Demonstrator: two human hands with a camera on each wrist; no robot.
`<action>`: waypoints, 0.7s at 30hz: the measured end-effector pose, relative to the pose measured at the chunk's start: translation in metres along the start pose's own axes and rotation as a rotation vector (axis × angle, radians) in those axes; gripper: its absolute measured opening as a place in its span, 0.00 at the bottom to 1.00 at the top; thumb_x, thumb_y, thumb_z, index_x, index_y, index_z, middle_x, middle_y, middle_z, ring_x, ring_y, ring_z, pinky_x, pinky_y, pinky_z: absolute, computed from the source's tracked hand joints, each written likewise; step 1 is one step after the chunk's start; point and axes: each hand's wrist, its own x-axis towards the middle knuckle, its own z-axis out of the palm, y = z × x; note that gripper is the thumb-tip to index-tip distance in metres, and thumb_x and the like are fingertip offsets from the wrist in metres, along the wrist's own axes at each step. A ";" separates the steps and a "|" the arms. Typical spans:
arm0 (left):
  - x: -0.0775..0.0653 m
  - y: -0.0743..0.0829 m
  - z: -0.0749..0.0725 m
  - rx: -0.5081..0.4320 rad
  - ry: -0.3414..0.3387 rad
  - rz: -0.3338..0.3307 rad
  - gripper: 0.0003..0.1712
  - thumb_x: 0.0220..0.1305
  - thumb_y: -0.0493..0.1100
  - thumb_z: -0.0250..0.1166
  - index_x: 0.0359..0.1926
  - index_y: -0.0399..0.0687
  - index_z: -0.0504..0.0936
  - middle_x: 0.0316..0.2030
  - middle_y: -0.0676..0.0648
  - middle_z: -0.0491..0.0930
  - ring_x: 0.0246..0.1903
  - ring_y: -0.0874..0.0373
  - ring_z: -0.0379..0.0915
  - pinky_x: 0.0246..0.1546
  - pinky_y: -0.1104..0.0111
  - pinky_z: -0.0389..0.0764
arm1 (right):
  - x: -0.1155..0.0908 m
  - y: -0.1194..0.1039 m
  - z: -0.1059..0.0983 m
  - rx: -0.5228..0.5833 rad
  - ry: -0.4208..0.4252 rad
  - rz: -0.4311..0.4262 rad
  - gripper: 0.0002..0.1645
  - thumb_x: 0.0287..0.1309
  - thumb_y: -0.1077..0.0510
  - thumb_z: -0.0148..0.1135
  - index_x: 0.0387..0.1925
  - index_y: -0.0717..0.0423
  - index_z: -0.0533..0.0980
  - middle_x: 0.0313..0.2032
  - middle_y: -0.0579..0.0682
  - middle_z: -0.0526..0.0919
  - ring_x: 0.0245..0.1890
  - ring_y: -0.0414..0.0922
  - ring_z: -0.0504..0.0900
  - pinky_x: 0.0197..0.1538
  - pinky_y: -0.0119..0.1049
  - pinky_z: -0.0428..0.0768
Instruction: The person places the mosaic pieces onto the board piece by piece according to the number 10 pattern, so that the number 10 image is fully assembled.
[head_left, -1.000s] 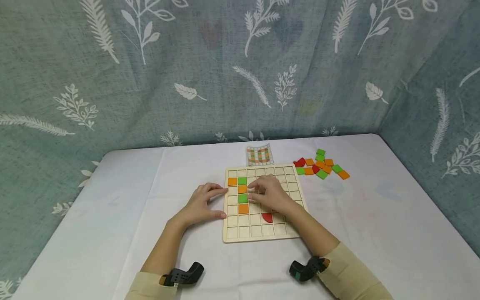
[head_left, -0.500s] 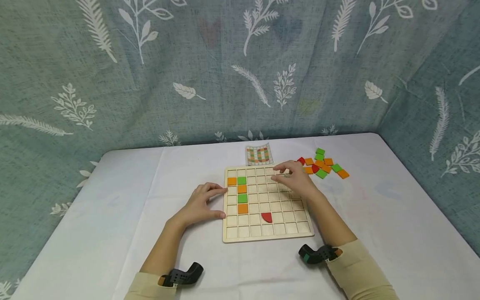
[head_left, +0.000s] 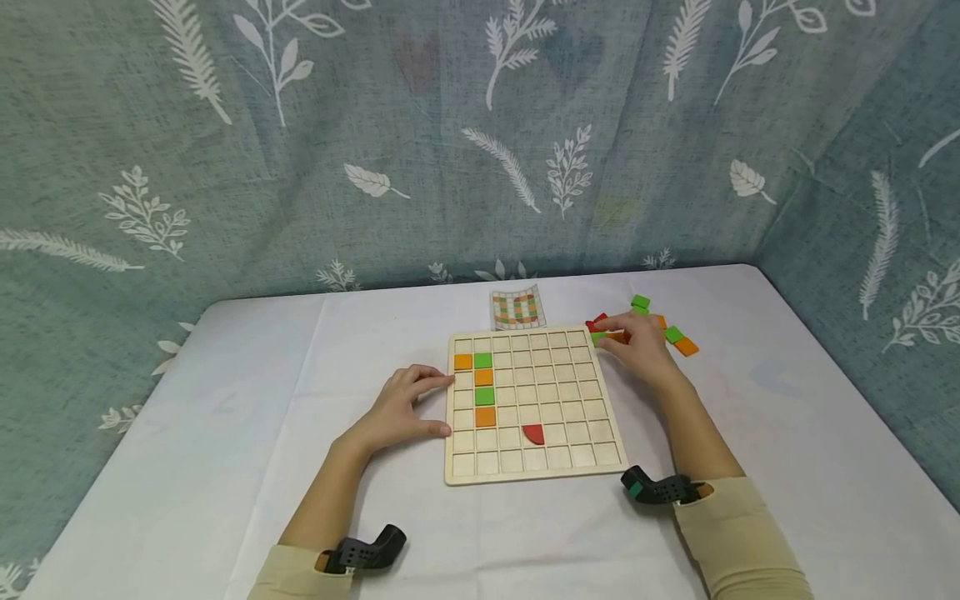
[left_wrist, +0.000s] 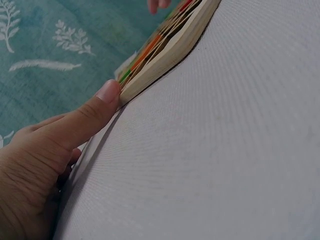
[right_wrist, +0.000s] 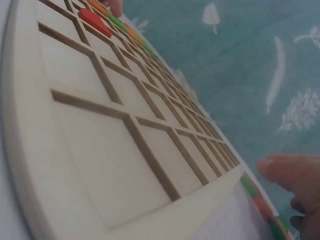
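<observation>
A wooden grid board (head_left: 551,413) lies flat on the white-covered table. In its left columns sit several square tiles, including an orange tile (head_left: 462,362) and a green tile (head_left: 483,360). A red quarter-circle piece (head_left: 534,434) occupies a lower cell. My left hand (head_left: 401,408) touches the board's left edge with thumb and fingers spread; its thumb (left_wrist: 102,97) meets the rim in the left wrist view. Beyond the board's right edge, my right hand (head_left: 643,348) is over the loose tiles, thumb and forefinger apart around a green tile (head_left: 597,336). It partly hides the pile.
A small card with a coloured grid pattern (head_left: 517,308) lies behind the board. Loose orange tiles (head_left: 686,347), green tiles (head_left: 641,301) and red pieces (head_left: 596,322) are scattered at the back right. A leaf-patterned curtain (head_left: 442,208) hangs behind the table.
My right hand has moved from the board's left-middle cells, right across the board, to the loose tiles beyond its edge. My left hand has stayed at the left edge.
</observation>
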 end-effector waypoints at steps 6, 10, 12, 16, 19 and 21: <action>-0.001 0.001 0.000 0.000 0.000 -0.002 0.47 0.40 0.64 0.74 0.63 0.59 0.72 0.57 0.52 0.67 0.58 0.52 0.58 0.57 0.51 0.61 | -0.001 0.010 0.002 -0.128 -0.009 0.056 0.21 0.57 0.57 0.64 0.52 0.61 0.78 0.54 0.65 0.70 0.58 0.64 0.53 0.57 0.59 0.53; -0.001 0.000 0.000 0.001 -0.001 -0.002 0.46 0.40 0.63 0.75 0.63 0.59 0.73 0.57 0.52 0.67 0.58 0.52 0.58 0.57 0.51 0.61 | -0.003 0.014 0.003 -0.197 -0.024 0.061 0.24 0.59 0.55 0.63 0.55 0.59 0.77 0.55 0.67 0.67 0.58 0.66 0.53 0.56 0.60 0.54; -0.001 0.000 0.000 0.005 -0.004 -0.004 0.46 0.40 0.63 0.75 0.64 0.59 0.72 0.57 0.52 0.67 0.58 0.52 0.57 0.57 0.51 0.61 | -0.003 0.014 0.003 -0.217 -0.028 0.062 0.24 0.59 0.54 0.63 0.55 0.58 0.77 0.56 0.67 0.67 0.58 0.66 0.52 0.56 0.59 0.55; -0.001 0.000 0.000 0.006 -0.007 -0.011 0.47 0.40 0.63 0.75 0.64 0.59 0.72 0.58 0.52 0.67 0.58 0.52 0.57 0.57 0.51 0.61 | -0.005 0.015 0.002 -0.219 -0.030 0.081 0.23 0.58 0.53 0.64 0.54 0.57 0.78 0.57 0.65 0.67 0.61 0.65 0.51 0.57 0.59 0.55; -0.001 0.000 0.000 0.006 -0.002 -0.011 0.46 0.40 0.63 0.75 0.63 0.59 0.72 0.58 0.52 0.67 0.58 0.52 0.57 0.58 0.51 0.61 | -0.006 0.015 0.001 -0.210 -0.031 0.090 0.24 0.57 0.51 0.65 0.54 0.56 0.78 0.58 0.64 0.67 0.61 0.64 0.50 0.57 0.59 0.56; 0.000 0.000 0.000 0.006 -0.001 -0.012 0.46 0.40 0.63 0.75 0.63 0.59 0.73 0.58 0.52 0.67 0.58 0.52 0.57 0.58 0.51 0.61 | -0.006 0.015 0.000 -0.211 -0.034 0.087 0.25 0.56 0.51 0.66 0.55 0.56 0.78 0.58 0.65 0.66 0.60 0.64 0.51 0.56 0.59 0.57</action>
